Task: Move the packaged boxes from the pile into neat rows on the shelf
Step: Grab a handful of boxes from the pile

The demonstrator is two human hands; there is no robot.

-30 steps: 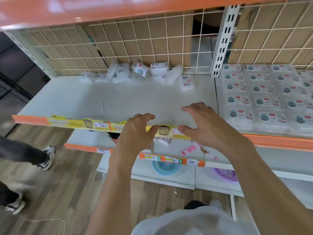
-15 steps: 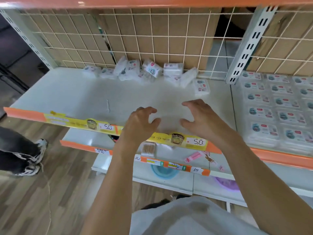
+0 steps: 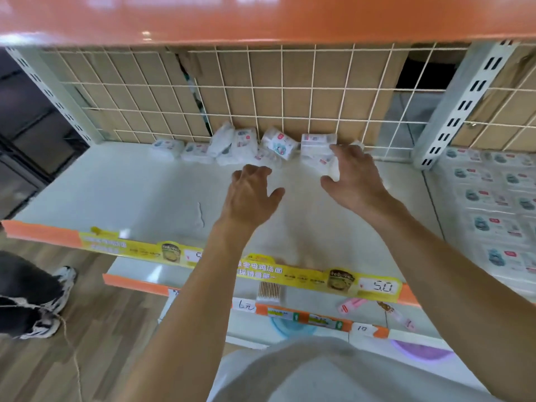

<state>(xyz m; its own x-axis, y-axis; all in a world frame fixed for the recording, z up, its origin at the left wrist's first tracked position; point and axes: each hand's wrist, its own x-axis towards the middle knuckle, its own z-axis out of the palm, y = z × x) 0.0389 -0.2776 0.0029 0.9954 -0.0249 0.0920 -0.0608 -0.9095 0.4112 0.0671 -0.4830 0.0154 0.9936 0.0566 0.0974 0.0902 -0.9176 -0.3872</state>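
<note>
A loose pile of white packaged boxes point(image 3: 246, 146) is heaped at the far edge of the white shelf point(image 3: 116, 184), against the wire grid point(image 3: 261, 91). The right hand point(image 3: 352, 177) is spread open at the pile's right end; actual grip cannot be told. The left hand point(image 3: 251, 192) is held open, empty, just near of the pile. Neat rows point(image 3: 493, 204) are laid at right. A price tag point(image 3: 381, 286) is marked "5.0".

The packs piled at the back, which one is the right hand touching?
The rightmost pack, under the right hand; the others lie left of it, untouched.
</note>
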